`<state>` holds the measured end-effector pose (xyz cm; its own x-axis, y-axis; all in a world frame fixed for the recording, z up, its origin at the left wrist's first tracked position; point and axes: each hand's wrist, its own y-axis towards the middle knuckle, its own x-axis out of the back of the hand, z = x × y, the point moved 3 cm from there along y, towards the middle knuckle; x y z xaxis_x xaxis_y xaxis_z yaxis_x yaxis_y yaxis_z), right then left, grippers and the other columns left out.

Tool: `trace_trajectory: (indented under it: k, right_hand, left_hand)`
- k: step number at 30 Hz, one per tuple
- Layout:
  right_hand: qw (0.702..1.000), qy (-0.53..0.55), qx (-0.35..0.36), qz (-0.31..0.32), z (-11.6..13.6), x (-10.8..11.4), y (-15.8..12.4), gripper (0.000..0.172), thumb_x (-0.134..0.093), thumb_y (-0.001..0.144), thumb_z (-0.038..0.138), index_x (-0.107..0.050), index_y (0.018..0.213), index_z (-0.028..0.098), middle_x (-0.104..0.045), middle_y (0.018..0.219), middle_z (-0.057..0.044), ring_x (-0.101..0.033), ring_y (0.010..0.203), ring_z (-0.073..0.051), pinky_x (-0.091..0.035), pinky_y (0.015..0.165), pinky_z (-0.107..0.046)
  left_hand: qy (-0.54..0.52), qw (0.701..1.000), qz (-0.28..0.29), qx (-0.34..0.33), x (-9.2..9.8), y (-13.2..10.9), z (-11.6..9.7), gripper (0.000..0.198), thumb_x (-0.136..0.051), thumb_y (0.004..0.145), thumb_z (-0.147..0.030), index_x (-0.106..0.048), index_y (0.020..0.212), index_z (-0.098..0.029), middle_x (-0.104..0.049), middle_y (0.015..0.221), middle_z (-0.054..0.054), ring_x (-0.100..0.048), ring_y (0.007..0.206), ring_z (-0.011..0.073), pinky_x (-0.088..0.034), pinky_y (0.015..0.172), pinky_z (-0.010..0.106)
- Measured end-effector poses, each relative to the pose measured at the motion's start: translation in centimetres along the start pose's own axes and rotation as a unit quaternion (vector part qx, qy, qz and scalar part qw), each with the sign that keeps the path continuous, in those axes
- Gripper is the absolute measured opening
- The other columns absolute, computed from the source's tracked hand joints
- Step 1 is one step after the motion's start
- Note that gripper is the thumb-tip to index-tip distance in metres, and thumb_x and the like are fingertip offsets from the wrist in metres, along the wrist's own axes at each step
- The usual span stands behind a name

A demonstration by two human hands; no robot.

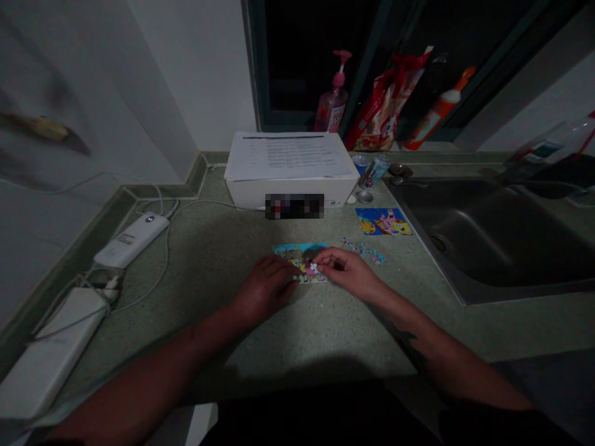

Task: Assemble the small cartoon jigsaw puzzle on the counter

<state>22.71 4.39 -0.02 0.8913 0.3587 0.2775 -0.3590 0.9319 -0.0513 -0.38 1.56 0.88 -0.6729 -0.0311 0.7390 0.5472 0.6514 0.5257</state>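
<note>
A small colourful jigsaw puzzle (300, 249) with cartoon figures lies flat on the counter, partly covered by both hands. My left hand (269, 285) rests at its left edge, fingers stretched over it and holding nothing that I can see. With thumb and fingertips, my right hand (346, 267) pinches a small puzzle piece (313, 268), its whitish side showing, over the puzzle's lower right part. Loose puzzle pieces (372, 254) are scattered just beyond the right hand. Behind them lies a bright cartoon picture card (383, 222).
A white box (292, 167) with a printed sheet on top stands at the back. The sink (493, 235) lies to the right. Power bank (132, 240), white power strip (56, 353) and cables run along the left. A pump bottle (331, 108) and red bag (388, 105) stand by the window.
</note>
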Motion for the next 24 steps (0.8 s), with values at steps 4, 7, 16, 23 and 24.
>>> trace_trajectory:
  k: [4, 7, 16, 23, 24]
  right_hand:
    - [0.999, 0.042, -0.007, 0.016, 0.0, -1.4, -0.1, 0.017, -0.076, 0.086, 0.039, -0.069, 0.092, 0.025, -0.064, 0.072, 0.003, -0.057, 0.065, -0.013, -0.048, 0.063, -0.028]
    - [0.997, 0.061, -0.025, 0.034, -0.1, -2.0, -0.2, 0.022, -0.077, 0.086, 0.044, -0.067, 0.09, 0.024, -0.065, 0.071, 0.003, -0.058, 0.063, -0.014, -0.047, 0.061, -0.028]
    - [0.999, 0.04, -0.006, 0.002, 0.6, -1.5, -0.2, 0.021, -0.075, 0.085, 0.043, -0.066, 0.087, 0.024, -0.065, 0.07, 0.002, -0.058, 0.061, -0.013, -0.046, 0.059, -0.028]
    - [0.994, 0.012, -0.008, -0.108, 0.9, 3.1, 0.3, 0.029, -0.073, 0.085, 0.05, -0.06, 0.09, 0.025, -0.066, 0.069, 0.002, -0.06, 0.058, -0.015, -0.046, 0.054, -0.028]
    - [0.993, 0.014, -0.006, -0.12, 0.9, 3.5, 0.3, 0.029, -0.073, 0.085, 0.05, -0.059, 0.09, 0.025, -0.066, 0.068, 0.002, -0.06, 0.058, -0.015, -0.046, 0.053, -0.027]
  left_hand:
    - [-0.008, 1.0, -0.007, 0.006, -0.2, -0.2, 0.1, 0.021, -0.064, 0.102, -0.022, -0.068, 0.123, -0.023, -0.079, 0.105, 0.007, -0.073, 0.096, 0.0239, -0.059, 0.089, 0.043]
    - [-0.012, 1.0, 0.0, 0.003, -0.5, -0.4, 0.2, 0.022, -0.065, 0.102, -0.022, -0.067, 0.124, -0.024, -0.079, 0.107, 0.008, -0.074, 0.099, 0.0243, -0.059, 0.089, 0.043]
    - [-0.017, 0.999, -0.025, -0.021, -0.1, -0.3, -0.1, 0.013, -0.063, 0.104, -0.021, -0.066, 0.116, -0.022, -0.079, 0.104, 0.006, -0.075, 0.095, 0.0218, -0.062, 0.086, 0.04]
    - [-0.018, 1.0, -0.001, 0.01, -0.4, -0.6, 0.3, 0.016, -0.059, 0.104, -0.021, -0.068, 0.118, -0.024, -0.077, 0.106, 0.007, -0.074, 0.099, 0.0242, -0.061, 0.091, 0.045]
    - [-0.019, 1.0, 0.0, 0.007, -0.4, -0.6, 0.3, 0.017, -0.059, 0.104, -0.021, -0.067, 0.118, -0.024, -0.077, 0.106, 0.007, -0.074, 0.1, 0.0244, -0.062, 0.091, 0.045]
